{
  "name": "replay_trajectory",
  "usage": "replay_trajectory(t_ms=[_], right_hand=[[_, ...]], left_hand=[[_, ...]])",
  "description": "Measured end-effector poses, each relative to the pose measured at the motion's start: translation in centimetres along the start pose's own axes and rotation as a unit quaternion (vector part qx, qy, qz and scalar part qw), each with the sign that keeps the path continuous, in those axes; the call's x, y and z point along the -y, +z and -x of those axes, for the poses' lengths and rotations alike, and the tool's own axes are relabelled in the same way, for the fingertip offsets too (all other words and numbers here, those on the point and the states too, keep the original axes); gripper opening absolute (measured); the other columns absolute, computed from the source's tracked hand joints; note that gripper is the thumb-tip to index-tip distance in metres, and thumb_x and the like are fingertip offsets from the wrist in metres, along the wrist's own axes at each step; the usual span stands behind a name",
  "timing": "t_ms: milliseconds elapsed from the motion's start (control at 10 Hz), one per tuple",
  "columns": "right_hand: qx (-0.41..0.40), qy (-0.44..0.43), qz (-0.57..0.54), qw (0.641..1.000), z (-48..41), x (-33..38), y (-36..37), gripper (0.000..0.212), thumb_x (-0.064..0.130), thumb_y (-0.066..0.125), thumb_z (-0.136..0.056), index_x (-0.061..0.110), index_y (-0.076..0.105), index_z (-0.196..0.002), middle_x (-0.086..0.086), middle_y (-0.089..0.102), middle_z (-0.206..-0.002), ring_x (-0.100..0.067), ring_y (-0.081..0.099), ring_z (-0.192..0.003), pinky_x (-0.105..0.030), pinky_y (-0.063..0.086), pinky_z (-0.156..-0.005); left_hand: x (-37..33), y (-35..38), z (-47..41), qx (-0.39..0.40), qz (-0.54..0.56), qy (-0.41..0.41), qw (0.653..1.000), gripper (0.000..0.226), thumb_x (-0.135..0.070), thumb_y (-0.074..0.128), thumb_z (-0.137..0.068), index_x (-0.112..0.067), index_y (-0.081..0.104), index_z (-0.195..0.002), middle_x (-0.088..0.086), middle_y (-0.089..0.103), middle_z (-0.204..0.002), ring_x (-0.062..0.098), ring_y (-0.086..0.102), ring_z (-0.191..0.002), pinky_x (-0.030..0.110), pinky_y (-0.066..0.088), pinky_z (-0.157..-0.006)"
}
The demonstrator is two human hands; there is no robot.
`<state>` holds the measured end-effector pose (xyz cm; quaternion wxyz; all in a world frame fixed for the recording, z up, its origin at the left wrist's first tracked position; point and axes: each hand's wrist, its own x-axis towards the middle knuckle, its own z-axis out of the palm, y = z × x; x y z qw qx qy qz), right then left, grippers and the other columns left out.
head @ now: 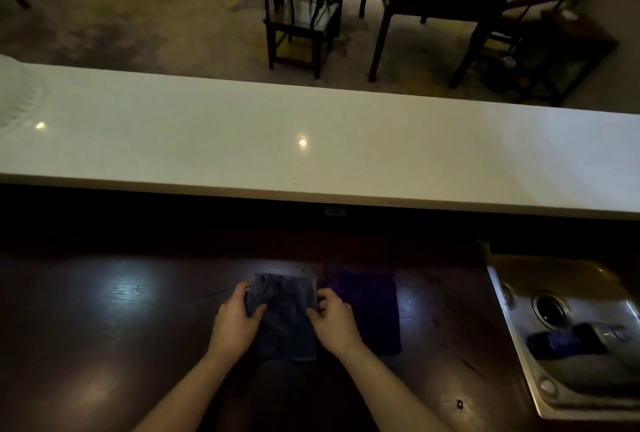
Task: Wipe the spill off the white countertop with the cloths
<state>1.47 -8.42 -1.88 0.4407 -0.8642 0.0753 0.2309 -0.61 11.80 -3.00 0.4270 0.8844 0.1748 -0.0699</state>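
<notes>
A grey-blue cloth [285, 314] lies folded on the dark wooden counter [121, 327] below the raised white countertop [311, 141]. My left hand [235, 321] grips the cloth's left edge and my right hand [334, 322] grips its right edge. A purple cloth [370, 310] lies flat just to the right, partly under the grey-blue one. The white countertop shows light reflections; no spill is clearly visible on it.
A steel sink [568, 338] sits at the right with a dark blue cloth [561, 345] inside it. Beyond the white countertop stand dark wooden chairs [301, 9] and a small table [436, 2]. A pale ribbed object [17, 96] rests at the countertop's left end.
</notes>
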Motion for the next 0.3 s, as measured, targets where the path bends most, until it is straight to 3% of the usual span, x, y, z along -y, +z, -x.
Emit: replay_trajectory(t_ms=[100, 200, 300], right_hand=[[-0.011, -0.011, 0.017, 1.000, -0.2, 0.0, 0.2, 0.024, 0.017, 0.067, -0.095, 0.018, 0.061, -0.119, 0.014, 0.065, -0.091, 0.002, 0.062, -0.081, -0.008, 0.048, -0.066], [-0.013, -0.008, 0.037, 0.999, 0.0, 0.3, 0.0, 0.029, 0.018, 0.068, -0.095, 0.019, 0.061, -0.123, 0.004, 0.071, -0.107, -0.013, 0.069, -0.100, -0.028, 0.059, -0.087], [-0.047, -0.037, 0.047, 0.997, 0.3, 1.2, -0.4, 0.040, 0.024, 0.064, -0.097, 0.021, 0.054, -0.135, 0.003, 0.066, -0.125, -0.016, 0.064, -0.116, -0.032, 0.056, -0.096]], left_hand=[[0.4, 0.1, 0.0, 0.024, -0.037, 0.006, 0.999, 0.053, -0.024, 0.073, -0.084, -0.019, 0.048, -0.131, 0.007, 0.066, -0.123, 0.025, 0.066, -0.106, 0.023, 0.044, -0.069], [-0.1, -0.5, 0.0, 0.022, -0.084, 0.017, 0.996, 0.067, -0.027, 0.071, -0.084, -0.017, 0.038, -0.142, 0.008, 0.054, -0.138, 0.026, 0.059, -0.119, 0.029, 0.048, -0.083], [-1.5, -1.3, -0.2, -0.009, -0.130, 0.053, 0.990, 0.078, -0.035, 0.067, -0.086, -0.016, 0.027, -0.150, 0.006, 0.043, -0.150, 0.025, 0.052, -0.130, 0.036, 0.048, -0.095]])
